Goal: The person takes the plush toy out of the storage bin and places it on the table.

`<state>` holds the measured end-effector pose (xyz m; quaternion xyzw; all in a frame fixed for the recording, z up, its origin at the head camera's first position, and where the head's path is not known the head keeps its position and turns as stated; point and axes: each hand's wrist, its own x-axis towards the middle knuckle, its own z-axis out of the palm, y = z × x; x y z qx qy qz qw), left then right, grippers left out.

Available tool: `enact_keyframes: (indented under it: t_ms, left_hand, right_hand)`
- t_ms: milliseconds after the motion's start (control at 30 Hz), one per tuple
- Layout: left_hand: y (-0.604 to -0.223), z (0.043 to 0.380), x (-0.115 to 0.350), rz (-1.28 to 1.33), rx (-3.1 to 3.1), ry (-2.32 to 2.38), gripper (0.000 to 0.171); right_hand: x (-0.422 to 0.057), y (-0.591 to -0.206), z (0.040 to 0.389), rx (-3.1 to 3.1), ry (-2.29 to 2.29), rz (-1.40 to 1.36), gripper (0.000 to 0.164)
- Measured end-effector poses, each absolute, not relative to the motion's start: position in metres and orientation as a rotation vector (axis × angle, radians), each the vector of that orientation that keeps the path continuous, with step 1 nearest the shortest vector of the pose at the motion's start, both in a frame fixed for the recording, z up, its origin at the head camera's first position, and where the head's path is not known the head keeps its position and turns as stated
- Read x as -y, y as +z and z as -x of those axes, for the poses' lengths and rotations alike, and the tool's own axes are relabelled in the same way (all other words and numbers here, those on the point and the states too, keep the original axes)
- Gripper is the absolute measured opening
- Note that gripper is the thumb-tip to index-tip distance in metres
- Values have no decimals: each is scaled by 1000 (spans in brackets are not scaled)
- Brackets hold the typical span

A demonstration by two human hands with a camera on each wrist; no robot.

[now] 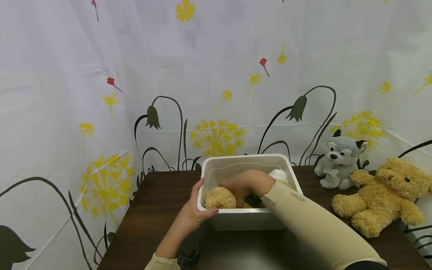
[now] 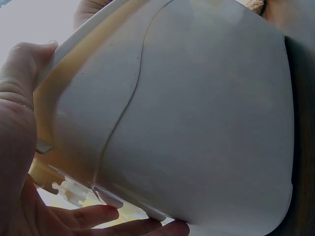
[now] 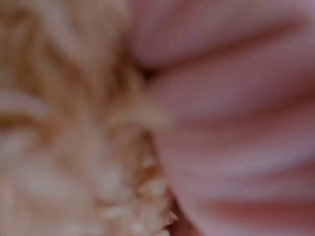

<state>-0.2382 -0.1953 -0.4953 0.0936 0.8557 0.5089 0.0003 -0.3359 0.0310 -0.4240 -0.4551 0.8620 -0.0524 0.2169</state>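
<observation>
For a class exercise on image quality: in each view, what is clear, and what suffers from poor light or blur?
Head view: bright, with the white bin and patterned curtain readable; left wrist view: the bin's wall looks dim and grey, while the upper-left corner above the left hand glares nearly white; right wrist view: heavily blurred, tan fur and right hand both lacking detail.

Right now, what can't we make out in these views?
Head: lower part of the curly tan plush in the white plastic bin, hidden by the front wall.
Head: the fluffy white object's lower part, behind the beige sleeve.
Head: one side of the golden teddy bear's head, cut off by right edge.
Right wrist: the right hand's grip, blurred.
</observation>
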Motion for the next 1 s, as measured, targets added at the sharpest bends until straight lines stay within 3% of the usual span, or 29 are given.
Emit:
enact_keyframes:
  t_ms: [167,400,667,800,1000]
  left_hand:
    - [-495,238,197,-294,-2660,1615,109]
    - [-494,238,198,-307,-2650,1626,108]
    - [-494,237,196,-293,-2700,1588,109]
    - [-495,238,196,-300,-2705,1594,110]
    - [-493,239,197,-280,-2711,1585,109]
  right_hand:
    - [-30,-423,339,-2411,-190,1349,64]
    - [-42,-414,349,-2511,-446,1404,106]
    - [-67,-397,354,-2653,-869,1302,99]
    - [-82,-380,349,-2724,-1093,1249,108]
    - [-97,-360,337,-2668,-1561,1396,106]
